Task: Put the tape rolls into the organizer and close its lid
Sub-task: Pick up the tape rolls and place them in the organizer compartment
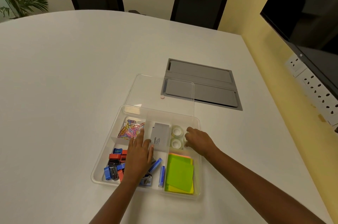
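Observation:
A clear plastic organizer point(105, 152) with several compartments lies on the white table. Two clear tape rolls point(177, 137) sit one behind the other in its far right compartment. My right hand point(198, 140) is over that compartment, fingers curled around what looks like another tape roll, mostly hidden by the hand. My left hand point(140, 158) rests flat over the middle of the organizer, fingers spread, holding nothing. The clear lid point(144, 89) lies flat on the table just behind the organizer.
The organizer also holds coloured paper clips point(130, 128), a grey box point(160, 137), sharpeners point(115, 164), staple boxes point(161, 176) and green sticky notes point(180, 174). A grey cable hatch point(210, 84) is set in the table behind. Chairs stand beyond; a screen hangs at right.

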`<state>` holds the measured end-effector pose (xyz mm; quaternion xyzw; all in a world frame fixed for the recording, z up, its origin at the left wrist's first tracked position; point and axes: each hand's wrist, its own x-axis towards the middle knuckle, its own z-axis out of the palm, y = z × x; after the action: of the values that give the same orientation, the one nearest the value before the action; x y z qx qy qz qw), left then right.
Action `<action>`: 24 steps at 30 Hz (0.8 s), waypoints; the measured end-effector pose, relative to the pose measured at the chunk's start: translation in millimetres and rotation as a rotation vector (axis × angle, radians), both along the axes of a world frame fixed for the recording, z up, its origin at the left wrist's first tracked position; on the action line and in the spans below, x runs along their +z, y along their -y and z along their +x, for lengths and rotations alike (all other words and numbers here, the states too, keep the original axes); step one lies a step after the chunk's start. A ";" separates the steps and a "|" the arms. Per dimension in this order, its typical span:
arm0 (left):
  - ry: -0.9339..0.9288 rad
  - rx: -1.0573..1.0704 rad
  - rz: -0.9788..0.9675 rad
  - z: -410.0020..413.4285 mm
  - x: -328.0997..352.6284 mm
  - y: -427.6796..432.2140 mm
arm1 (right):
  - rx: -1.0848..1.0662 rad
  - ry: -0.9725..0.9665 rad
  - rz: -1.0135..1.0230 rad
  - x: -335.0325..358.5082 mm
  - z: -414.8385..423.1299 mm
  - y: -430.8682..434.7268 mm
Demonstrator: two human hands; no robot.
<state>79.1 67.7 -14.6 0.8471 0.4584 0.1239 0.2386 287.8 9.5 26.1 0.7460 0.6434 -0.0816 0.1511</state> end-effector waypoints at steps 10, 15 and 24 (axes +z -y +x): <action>0.014 -0.010 -0.006 -0.1 0.9 0.5 | 0.016 0.095 -0.179 2.7 -19.7 -9.7; 0.010 -0.010 0.002 -0.5 0.9 0.9 | -0.019 0.039 -0.104 1.4 -19.5 -4.7; 0.022 -0.012 0.001 -0.6 1.5 0.8 | -0.078 -0.067 -0.068 3.3 -2.1 -10.7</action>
<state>78.5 66.9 -13.1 0.8485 0.4507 0.1321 0.2438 285.6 20.2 29.4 0.7619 0.6153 -0.1343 0.1514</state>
